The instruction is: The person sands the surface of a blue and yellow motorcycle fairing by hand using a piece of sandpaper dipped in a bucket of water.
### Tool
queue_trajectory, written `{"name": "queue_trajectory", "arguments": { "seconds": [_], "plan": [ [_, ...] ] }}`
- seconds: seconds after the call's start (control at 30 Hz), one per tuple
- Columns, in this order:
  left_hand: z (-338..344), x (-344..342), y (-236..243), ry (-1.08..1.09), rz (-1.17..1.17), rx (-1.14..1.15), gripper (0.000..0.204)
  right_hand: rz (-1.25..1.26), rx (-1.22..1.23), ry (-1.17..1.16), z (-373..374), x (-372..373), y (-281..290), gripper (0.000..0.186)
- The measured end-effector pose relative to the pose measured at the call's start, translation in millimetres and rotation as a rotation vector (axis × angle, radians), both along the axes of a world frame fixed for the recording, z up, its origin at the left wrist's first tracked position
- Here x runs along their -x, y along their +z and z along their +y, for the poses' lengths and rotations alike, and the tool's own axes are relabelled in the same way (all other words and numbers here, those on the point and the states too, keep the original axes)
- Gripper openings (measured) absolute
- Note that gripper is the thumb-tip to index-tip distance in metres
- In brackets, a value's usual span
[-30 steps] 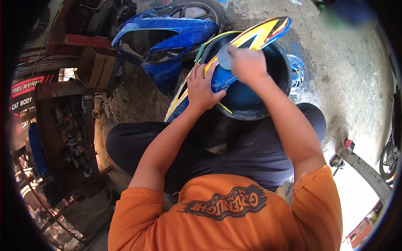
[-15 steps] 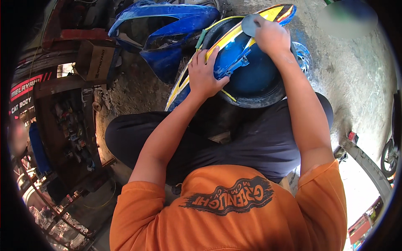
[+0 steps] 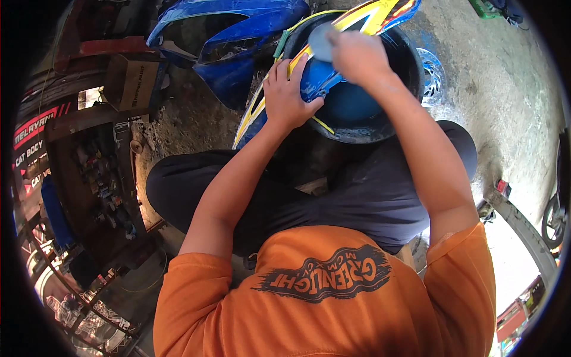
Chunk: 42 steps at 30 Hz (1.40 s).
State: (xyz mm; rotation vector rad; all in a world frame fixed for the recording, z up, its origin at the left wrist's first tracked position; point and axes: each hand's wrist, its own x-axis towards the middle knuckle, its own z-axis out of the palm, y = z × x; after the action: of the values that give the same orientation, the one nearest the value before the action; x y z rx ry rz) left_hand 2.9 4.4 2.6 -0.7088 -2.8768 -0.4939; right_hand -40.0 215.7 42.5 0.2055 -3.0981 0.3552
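Observation:
A long motorcycle body panel (image 3: pixel 376 21), blue with yellow and white stripes, lies slantwise across a dark round tub (image 3: pixel 366 134) in front of my crossed legs. My left hand (image 3: pixel 288 98) grips the panel near its middle, fingers over the striped edge and thumb on the nearer side. Pinched in my right hand (image 3: pixel 360 56) is a thin grey round pad (image 3: pixel 321 43), pressed against the panel's striped face. The right fingertips are partly blurred. Inside the tub, the bottom looks bluish; whether it holds liquid is unclear.
A larger blue fairing (image 3: pixel 217 74) rests on the floor left of the tub. A perforated brake disc (image 3: pixel 432 77) sits against the tub's right side. Farther left stand a cardboard box (image 3: pixel 128 83) and a dark shelf with small items (image 3: pixel 98 184).
My right hand has slid the grey pad left along the panel, closer to my left hand. My left hand keeps its grip on the panel.

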Motion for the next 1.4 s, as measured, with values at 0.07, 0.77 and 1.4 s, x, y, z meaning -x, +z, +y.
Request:
{"name": "queue_trajectory", "arguments": {
  "seconds": [0.07, 0.77, 1.4],
  "plan": [
    [-0.3, 0.2, 0.4, -0.001, -0.005, 0.002, 0.101, -0.006, -0.006, 0.014, -6.0, -2.2, 0.0, 0.038],
    [-1.4, 0.8, -2.7, 0.004, -0.025, -0.03, 0.1, 0.016, -0.03, -0.091, 12.1, 6.6, 9.5, 0.027],
    [0.3, 0.4, 0.3, -0.003, -0.004, -0.002, 0.101, -0.037, -0.021, 0.013, -8.2, -4.5, 9.4, 0.021]
  ]
}}
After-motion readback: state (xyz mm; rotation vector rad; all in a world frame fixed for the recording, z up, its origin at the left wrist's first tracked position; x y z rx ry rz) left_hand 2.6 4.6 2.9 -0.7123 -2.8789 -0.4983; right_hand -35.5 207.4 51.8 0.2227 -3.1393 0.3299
